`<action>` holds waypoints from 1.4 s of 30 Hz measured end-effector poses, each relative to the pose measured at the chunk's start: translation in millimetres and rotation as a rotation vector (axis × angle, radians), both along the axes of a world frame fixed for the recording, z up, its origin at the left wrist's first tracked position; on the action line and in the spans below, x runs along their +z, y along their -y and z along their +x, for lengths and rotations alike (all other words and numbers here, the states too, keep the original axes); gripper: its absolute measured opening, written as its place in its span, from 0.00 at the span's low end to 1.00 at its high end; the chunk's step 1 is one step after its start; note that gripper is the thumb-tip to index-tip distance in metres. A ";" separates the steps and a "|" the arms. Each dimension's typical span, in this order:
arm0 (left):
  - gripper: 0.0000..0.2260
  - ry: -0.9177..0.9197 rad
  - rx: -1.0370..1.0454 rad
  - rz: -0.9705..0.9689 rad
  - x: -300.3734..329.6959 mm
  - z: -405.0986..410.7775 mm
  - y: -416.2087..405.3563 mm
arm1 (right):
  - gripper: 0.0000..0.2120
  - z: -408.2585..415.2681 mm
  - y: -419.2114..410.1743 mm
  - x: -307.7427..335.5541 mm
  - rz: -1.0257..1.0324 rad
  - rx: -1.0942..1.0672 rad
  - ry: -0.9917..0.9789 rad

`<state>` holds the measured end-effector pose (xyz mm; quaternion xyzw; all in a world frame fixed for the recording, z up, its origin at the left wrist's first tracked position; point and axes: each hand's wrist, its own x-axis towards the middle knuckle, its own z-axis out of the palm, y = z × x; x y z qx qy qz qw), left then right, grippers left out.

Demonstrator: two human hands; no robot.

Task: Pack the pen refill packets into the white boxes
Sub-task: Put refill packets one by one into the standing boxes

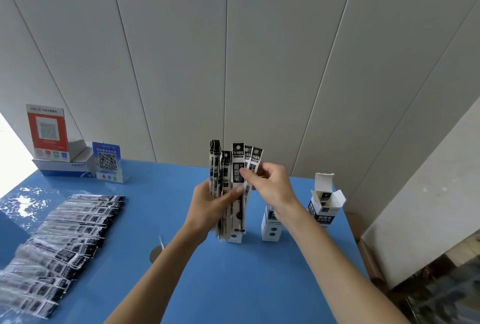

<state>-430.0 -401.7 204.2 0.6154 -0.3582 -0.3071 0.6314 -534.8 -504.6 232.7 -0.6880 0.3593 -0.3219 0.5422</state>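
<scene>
My left hand (pixel 207 204) grips a bunch of black-and-white pen refill packets (pixel 222 168), held upright above the blue table (pixel 220 271). My right hand (pixel 270 183) pinches the rightmost packets (pixel 253 161) of that bunch near their tops. Below the bunch stands a white box (pixel 235 238), mostly hidden by the packets. A second white box (pixel 270 227) stands just right of it, partly behind my right wrist. A third white box (pixel 323 209) stands further right with its top flaps open and packets inside. Several loose packets (pixel 62 240) lie in a long row at the table's left.
At the back left stand a red-and-white sign (pixel 48 133) on a white carton (pixel 65 166) and a blue QR-code stand (pixel 107 161). A panelled wall runs behind the table. The table's right edge drops to dark clutter (pixel 441 284) on the floor.
</scene>
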 end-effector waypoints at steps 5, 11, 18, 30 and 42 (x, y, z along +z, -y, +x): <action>0.04 -0.040 0.026 0.015 -0.6 4.1 -0.4 | 0.11 1.8 4.7 1.9 0.018 0.019 0.002; 0.04 -0.076 0.005 -0.006 -1.2 12.6 -1.7 | 0.17 7.4 7.0 0.6 0.044 0.037 0.000; 0.05 -0.136 0.031 -0.025 -6.7 20.7 -3.5 | 0.08 11.1 9.4 0.7 0.088 0.024 0.009; 0.12 -0.129 0.210 0.110 -26.0 33.3 -0.1 | 0.25 -1.1 31.5 10.6 -0.229 -0.207 0.210; 0.12 -0.052 0.229 0.166 -32.5 16.7 11.2 | 0.11 7.3 22.5 -32.2 -0.306 0.052 -0.302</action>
